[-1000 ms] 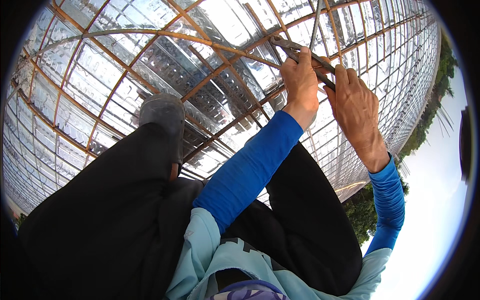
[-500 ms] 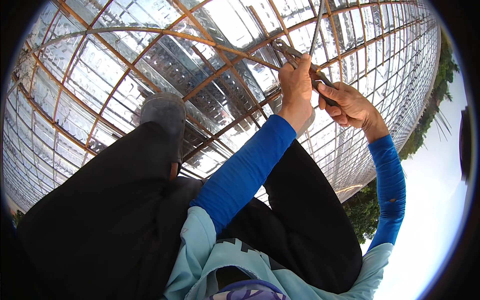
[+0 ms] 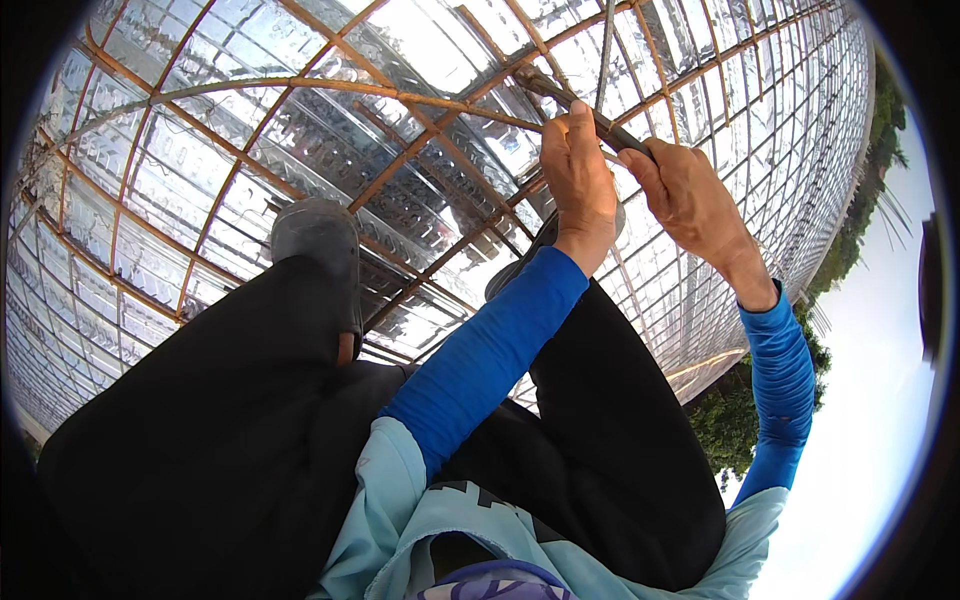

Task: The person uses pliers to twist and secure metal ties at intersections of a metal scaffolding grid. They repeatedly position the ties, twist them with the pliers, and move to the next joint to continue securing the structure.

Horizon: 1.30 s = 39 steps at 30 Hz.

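My right hand (image 3: 700,205) is closed round the dark handle of a pliers-like tool (image 3: 625,138). The tool slants up and left, its jaw end at a crossing of rusty reinforcing bars (image 3: 400,92). Beside it, my left hand (image 3: 582,190) is closed with its thumb raised against the tool. Its other fingers are turned away, so what they hold is hidden. A thin grey rod (image 3: 606,50) runs down to just beside the left thumb. Whether that hand grips the rod cannot be made out.
A grid of bars spreads all round over shiny, silvery ribbed sheeting (image 3: 330,150). My dark boot (image 3: 316,235) rests on the bars at left; the other is partly hidden behind my left wrist. Green trees (image 3: 735,420) and bright sky lie beyond the curved edge at right.
Both hands and the tool have shifted slightly left. My right hand has turned, its back now more toward me, and the tool lies a little flatter. The whole view has shifted slightly.
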Tool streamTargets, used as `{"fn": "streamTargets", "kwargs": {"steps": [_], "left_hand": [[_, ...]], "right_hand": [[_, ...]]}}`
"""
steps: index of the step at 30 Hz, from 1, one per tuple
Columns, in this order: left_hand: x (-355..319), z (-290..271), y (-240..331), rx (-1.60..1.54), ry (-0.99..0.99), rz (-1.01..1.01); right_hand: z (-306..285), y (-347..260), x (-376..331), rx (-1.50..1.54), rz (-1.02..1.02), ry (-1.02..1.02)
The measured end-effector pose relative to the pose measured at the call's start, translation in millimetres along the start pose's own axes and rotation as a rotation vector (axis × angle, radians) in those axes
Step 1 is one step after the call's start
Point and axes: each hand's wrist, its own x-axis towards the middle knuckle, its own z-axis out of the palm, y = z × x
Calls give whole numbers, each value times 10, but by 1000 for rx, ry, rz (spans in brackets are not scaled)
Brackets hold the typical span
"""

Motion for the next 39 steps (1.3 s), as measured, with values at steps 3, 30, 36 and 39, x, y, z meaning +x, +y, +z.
{"fn": "streamTargets", "kwargs": {"steps": [3, 30, 36, 39], "left_hand": [[-11, -104, -88, 110, -1, 172], [-612, -43, -106, 1352, -917, 252], [-488, 95, -107, 1386, -972, 55], [-384, 158, -173, 1388, -918, 176]], "right_hand": [[-322, 12, 116, 1039, 688, -407], [646, -454, -1923, 1519, 927, 323], [1316, -396, -2331, 1946, 732, 220], [1281, -234, -2327, 1959, 708, 318]]}}
